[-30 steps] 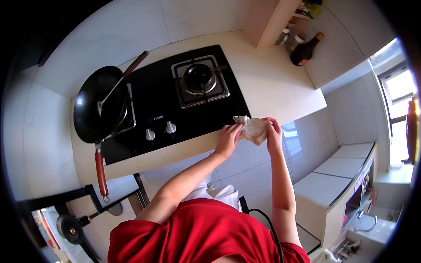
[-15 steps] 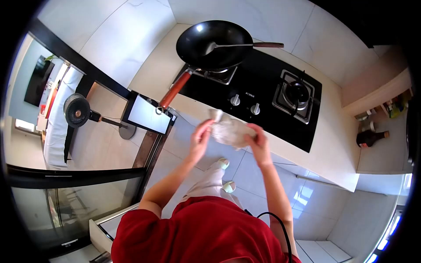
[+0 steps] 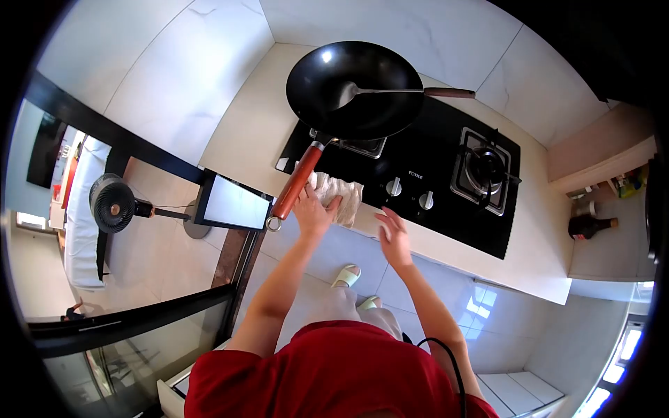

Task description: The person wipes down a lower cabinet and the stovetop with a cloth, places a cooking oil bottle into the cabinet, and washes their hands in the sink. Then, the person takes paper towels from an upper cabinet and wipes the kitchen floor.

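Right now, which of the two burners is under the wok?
The left burner, mostly hidden beneath the wok, on the side where the left hand touches the cloth; the right burner is bare.

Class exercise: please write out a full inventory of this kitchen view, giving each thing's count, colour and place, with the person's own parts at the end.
wok: one, black with red-brown handle, over the left burner
spatula: one, metal with brown handle, in the wok
gas hob: one, black, on the counter
control knobs: two, silver, hob front
cloth: one, off-white, counter's front edge
counter: one, cream, along the wall
bottle: one, dark, far right
fan: one, black, far left
slippers: two, pale green, on the feet
left hand: one, bare, on the cloth
right hand: one, bare, fingers spread, near the counter edge
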A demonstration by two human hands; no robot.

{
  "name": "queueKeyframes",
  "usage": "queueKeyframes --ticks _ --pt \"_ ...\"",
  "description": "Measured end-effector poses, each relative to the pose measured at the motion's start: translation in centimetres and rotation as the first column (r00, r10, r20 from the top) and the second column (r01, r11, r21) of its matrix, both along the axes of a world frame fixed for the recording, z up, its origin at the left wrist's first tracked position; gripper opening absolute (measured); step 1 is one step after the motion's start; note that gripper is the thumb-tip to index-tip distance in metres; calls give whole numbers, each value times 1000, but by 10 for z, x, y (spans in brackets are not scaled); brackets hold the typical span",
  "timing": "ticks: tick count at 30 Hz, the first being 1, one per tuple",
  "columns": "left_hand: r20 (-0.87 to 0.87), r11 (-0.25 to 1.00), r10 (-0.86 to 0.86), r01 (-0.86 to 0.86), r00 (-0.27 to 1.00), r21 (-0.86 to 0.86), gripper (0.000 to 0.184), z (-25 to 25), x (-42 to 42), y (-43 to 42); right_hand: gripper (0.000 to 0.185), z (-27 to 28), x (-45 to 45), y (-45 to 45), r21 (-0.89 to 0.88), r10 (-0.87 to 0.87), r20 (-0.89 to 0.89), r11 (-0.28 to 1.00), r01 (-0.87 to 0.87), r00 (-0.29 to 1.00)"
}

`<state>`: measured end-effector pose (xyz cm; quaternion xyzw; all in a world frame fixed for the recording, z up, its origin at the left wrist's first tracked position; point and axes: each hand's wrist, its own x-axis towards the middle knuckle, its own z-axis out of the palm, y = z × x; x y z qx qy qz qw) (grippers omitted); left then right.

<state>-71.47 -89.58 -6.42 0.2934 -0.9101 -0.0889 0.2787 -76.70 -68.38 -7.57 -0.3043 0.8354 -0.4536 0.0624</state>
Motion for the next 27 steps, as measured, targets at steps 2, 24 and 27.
queueKeyframes --ticks 2,24,27 --pt "57 998 -47 44 997 53 52 -15 -5 3 28 -6 6 30 -79 -163 141 981 175 976" --pt "-229 592 -568 585 791 555 26 -17 -52 274 21 0 64 376 -245 -628 514 545 802 584" --pt "-422 769 -206 413 883 487 28 6 -18 219 22 3 61 405 -235 -595 534 578 781 601"
